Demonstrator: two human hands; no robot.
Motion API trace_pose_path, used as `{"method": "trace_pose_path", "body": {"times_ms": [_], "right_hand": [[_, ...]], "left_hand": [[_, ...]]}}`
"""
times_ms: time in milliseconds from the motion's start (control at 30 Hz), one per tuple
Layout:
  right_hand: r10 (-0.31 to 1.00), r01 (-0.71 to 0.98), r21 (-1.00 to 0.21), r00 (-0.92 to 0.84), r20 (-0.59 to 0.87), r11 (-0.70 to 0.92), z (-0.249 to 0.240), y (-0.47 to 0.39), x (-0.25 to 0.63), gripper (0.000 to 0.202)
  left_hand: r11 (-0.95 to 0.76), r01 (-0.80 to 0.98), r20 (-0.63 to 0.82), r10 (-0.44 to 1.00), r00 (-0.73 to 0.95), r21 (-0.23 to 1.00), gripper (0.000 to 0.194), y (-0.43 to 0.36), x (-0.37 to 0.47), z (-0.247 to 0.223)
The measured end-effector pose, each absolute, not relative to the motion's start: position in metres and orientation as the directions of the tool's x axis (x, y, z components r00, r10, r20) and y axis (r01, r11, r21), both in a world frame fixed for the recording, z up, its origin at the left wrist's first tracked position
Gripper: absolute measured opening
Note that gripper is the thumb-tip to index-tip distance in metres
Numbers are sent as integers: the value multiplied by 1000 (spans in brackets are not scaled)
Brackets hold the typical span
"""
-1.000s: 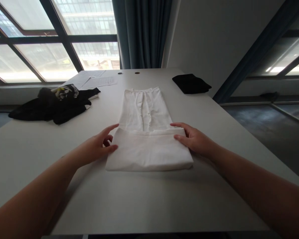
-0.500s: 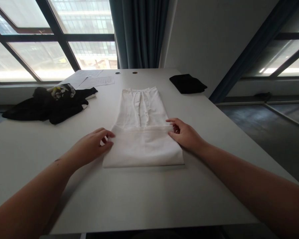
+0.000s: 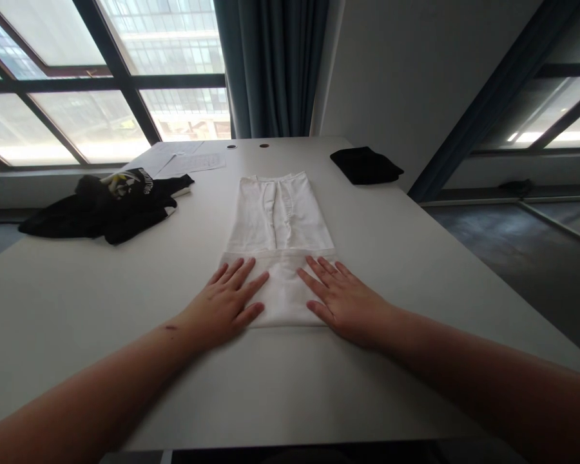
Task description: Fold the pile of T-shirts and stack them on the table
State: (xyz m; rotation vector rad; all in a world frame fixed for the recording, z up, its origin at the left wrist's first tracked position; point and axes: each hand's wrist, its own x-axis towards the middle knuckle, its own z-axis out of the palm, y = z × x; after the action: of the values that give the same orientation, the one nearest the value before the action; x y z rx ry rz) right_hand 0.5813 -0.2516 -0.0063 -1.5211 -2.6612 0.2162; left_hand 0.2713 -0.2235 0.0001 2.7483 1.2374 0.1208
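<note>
A white garment (image 3: 285, 290) lies lengthwise on the white table, its near end folded over into a flat double layer. My left hand (image 3: 232, 299) rests palm down on the left part of that folded layer, fingers spread. On the right part lies my right hand (image 3: 336, 296), also flat with its fingers apart. Neither hand grips the cloth. Beyond the fold, the far part of the garment shows ruffled strips down its middle. Both hands cover the side edges of the folded part.
On the table (image 3: 251, 393), a crumpled black garment (image 3: 96, 209) with a print lies at the left. Sheets of paper (image 3: 193, 162) are behind it. A folded black cloth (image 3: 366, 165) sits at the back right, near the table's edge.
Both hands have let go of the fold's side edges and moved inward onto the cloth, their fingers now spread flat. The view has shifted slightly.
</note>
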Motion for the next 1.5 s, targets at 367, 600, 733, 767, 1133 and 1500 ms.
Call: {"method": "trace_pose_path", "body": {"times_ms": [367, 600, 733, 767, 1133, 1500], "right_hand": [[913, 901, -150, -406, 40, 408, -3, -218, 600, 65], [836, 832, -115, -522, 170, 543, 18, -188, 567, 47], [720, 661, -286, -656, 228, 693, 25, -160, 535, 54], [698, 614, -344, -678, 231, 710, 24, -152, 529, 57], [773, 491, -649, -581, 253, 581, 10, -138, 531, 35], [704, 615, -347, -577, 413, 708, 7, -142, 530, 21]], "left_hand": [[-533, 808, 142, 846, 514, 253, 55, -175, 255, 1], [-566, 800, 182, 824, 537, 200, 39, -155, 287, 13], [-583, 787, 223, 810, 542, 204, 32, -153, 289, 10], [-567, 795, 237, 820, 521, 214, 30, -153, 286, 7], [-544, 745, 214, 838, 501, 386, 23, -140, 263, 2], [-505, 787, 231, 863, 450, 353, 25, -136, 258, -3]]}}
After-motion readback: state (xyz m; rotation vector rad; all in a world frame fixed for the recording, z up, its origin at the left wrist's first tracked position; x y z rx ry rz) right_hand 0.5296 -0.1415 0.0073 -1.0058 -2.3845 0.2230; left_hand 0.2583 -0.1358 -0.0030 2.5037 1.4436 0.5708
